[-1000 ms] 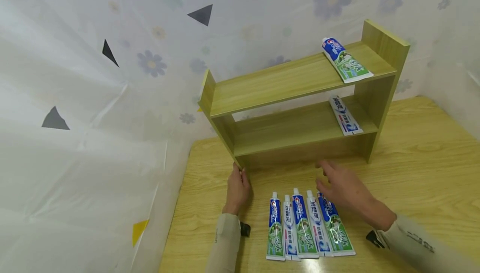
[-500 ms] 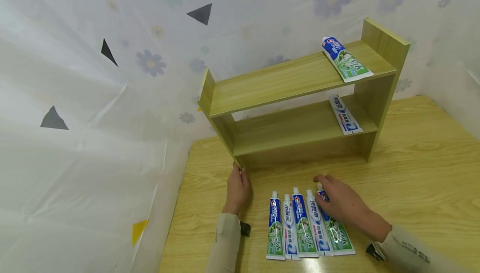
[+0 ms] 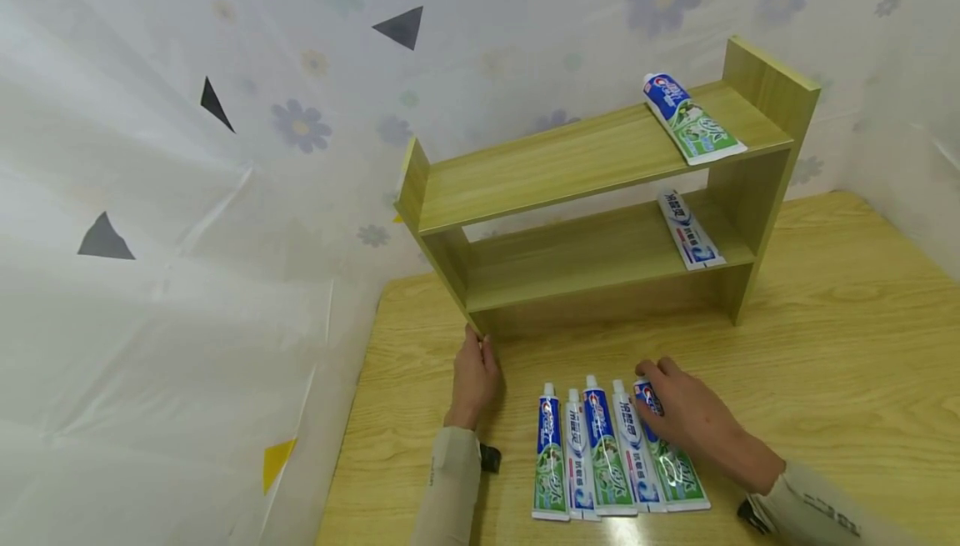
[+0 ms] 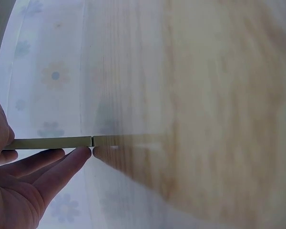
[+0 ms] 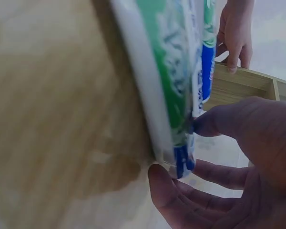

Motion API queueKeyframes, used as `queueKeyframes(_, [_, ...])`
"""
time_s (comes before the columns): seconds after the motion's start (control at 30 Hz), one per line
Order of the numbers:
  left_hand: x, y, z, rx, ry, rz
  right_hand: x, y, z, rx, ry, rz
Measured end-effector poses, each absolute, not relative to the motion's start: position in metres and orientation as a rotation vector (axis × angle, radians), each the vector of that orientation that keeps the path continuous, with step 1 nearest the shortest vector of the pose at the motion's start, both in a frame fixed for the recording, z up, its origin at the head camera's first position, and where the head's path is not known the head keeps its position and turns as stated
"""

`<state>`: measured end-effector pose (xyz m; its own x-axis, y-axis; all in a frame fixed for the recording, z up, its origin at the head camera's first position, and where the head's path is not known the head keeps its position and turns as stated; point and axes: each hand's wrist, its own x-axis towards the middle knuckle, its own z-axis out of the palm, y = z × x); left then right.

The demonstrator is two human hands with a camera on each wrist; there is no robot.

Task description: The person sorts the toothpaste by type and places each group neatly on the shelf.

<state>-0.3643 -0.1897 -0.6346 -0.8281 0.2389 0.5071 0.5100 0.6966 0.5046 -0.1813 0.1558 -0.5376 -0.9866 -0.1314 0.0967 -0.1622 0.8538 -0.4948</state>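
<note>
My left hand point(image 3: 476, 379) holds the lower front corner of a wooden shelf point(image 3: 555, 171). In the left wrist view its thumb and fingers point(image 4: 62, 174) lie on either side of the thin side panel point(image 4: 47, 143). Several toothpaste tubes lie in a row on the table, caps toward the shelf. Over the rightmost, a blue and green toothpaste tube point(image 3: 681, 475), is my right hand point(image 3: 701, 421). The right wrist view shows thumb and fingers around its cap end point(image 5: 181, 162). Beside it lies a white toothpaste tube point(image 3: 637, 454); the cap is hidden.
On the shelf's upper board, at the right, lies a blue and green tube point(image 3: 693, 121). A white tube point(image 3: 690, 229) lies on the board below it. The wooden table point(image 3: 847, 346) extends to the right. A flower-patterned plastic sheet point(image 3: 300, 196) hangs behind and at the left.
My right hand has come down and toward me from above the rightmost tube, and its fingers have closed around the cap end. The left hand stays on the shelf corner.
</note>
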Motion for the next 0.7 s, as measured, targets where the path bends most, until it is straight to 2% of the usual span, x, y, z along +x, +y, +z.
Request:
queueKeyframes(0.57, [-0.359, -0.188, -0.628, -0.599, -2.473, -0.964, -0.173, 0.152, -0.543, 0.122, -3.094, 0.724])
queueKeyframes(0.7, [-0.340, -0.181, -0.599, -0.668, -2.441, -1.056, -0.172, 0.153, -0.544, 0.131, -3.092, 0.684])
